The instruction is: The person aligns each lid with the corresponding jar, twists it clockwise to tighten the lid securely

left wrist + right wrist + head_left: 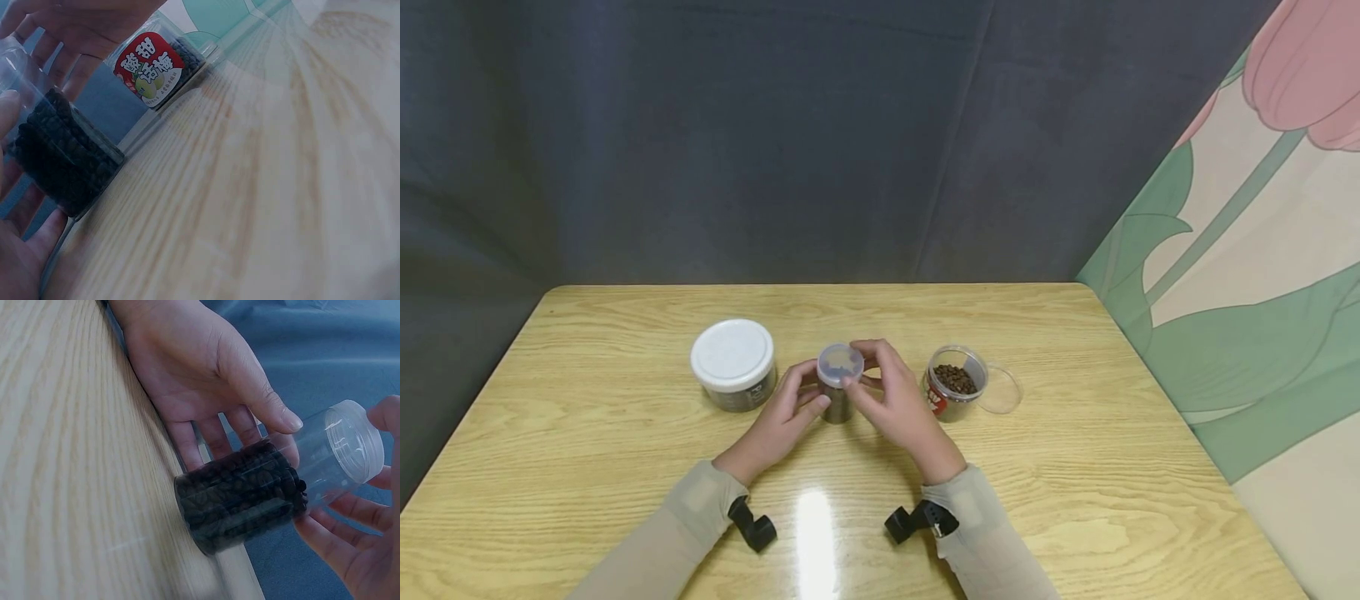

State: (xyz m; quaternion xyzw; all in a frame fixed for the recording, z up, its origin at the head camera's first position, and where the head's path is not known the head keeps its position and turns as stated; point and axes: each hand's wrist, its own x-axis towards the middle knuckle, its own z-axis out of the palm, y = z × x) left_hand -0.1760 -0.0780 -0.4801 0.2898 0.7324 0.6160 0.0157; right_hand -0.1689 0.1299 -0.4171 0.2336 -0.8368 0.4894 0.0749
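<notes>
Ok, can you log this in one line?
left hand: holds clear cylindrical plastic jar, dark beans inside | right hand: grips its round translucent lid | lid: on

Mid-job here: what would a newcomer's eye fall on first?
Probably the clear jar of dark beans at centre, the left hand around its side and the right hand at its lid. Next, the white-topped tub to the left, and the open jar to the right, with its bright red label.

"酸甜话梅" on jar label [150, 70], tub lettering [761, 392] unclear
</notes>
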